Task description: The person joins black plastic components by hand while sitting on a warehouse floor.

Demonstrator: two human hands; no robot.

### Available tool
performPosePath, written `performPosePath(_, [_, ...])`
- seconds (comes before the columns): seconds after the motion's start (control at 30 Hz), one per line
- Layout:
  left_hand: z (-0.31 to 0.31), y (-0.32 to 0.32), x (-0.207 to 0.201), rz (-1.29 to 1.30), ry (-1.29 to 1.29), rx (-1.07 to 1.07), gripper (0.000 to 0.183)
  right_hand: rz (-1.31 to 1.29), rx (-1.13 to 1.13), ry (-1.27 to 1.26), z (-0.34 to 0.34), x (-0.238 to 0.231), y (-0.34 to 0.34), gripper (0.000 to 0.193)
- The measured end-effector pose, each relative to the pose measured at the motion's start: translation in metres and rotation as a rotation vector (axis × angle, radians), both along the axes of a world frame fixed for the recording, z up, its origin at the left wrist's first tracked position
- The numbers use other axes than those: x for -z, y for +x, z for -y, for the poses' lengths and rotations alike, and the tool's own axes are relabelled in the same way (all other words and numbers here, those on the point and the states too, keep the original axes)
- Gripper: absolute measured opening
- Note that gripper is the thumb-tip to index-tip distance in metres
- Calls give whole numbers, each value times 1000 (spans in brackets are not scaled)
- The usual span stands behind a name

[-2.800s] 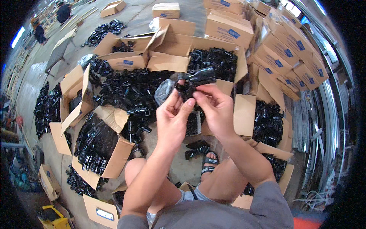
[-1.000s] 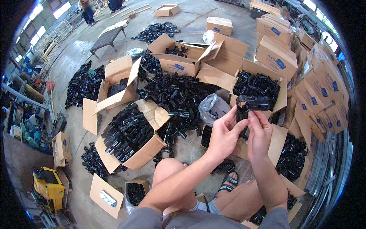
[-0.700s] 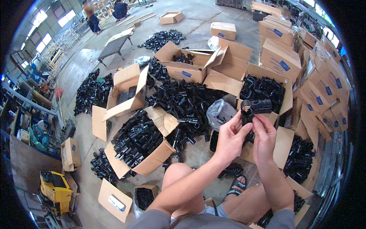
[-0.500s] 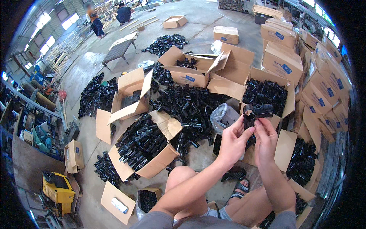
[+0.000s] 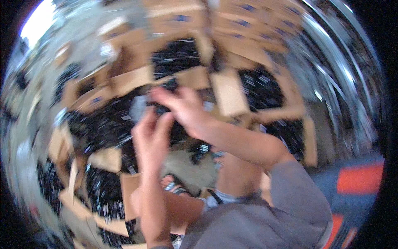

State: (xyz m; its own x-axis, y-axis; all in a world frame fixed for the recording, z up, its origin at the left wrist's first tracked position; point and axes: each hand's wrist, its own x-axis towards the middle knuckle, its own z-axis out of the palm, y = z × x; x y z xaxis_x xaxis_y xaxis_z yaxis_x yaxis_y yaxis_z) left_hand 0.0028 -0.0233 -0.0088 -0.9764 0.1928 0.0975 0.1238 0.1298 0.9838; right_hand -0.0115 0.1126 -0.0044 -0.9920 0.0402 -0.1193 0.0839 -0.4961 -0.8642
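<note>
Both hands are raised in front of me, blurred by motion. My left hand (image 5: 150, 135) has its thumb and fingers closed on a small black part (image 5: 161, 109), which showed a ring-shaped end half a second ago. From the right, my right hand (image 5: 186, 108) is closed on the same part, its thumb and fingers covering much of it. Smearing hides the part's exact shape. Below and behind the hands lies a wide pile of similar black parts (image 5: 107, 120).
An open carton of black parts (image 5: 176, 56) stands beyond my hands, with another carton (image 5: 230, 93) to its right. Cartons are stacked (image 5: 244, 20) at the back. Long metal bars (image 5: 327, 79) run along the right. My sandalled foot (image 5: 176, 184) is on the floor.
The view has swung to the right and down, so the scene has shifted left and blurred. My hands stay together on the black part; the right hand has come over it.
</note>
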Motion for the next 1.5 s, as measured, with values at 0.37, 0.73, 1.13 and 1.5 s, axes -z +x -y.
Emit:
performPosePath(0.37, [-22, 41, -24, 16, -102, 170, 49, 598, 537, 1103, -302, 70, 262, 42])
performPosePath(0.73, [-10, 25, -28, -70, -98, 57, 37, 743, 718, 1926, -344, 120, 288, 35])
performPosePath(1.13, [-2, 16, 28, 69, -730, -22, 42, 114, -281, 1498, -167, 335, 92, 31])
performPosePath(1.5, [-33, 83, 330, 611, -1000, 167, 44, 287, -9, 1501, -138, 384, 39, 40])
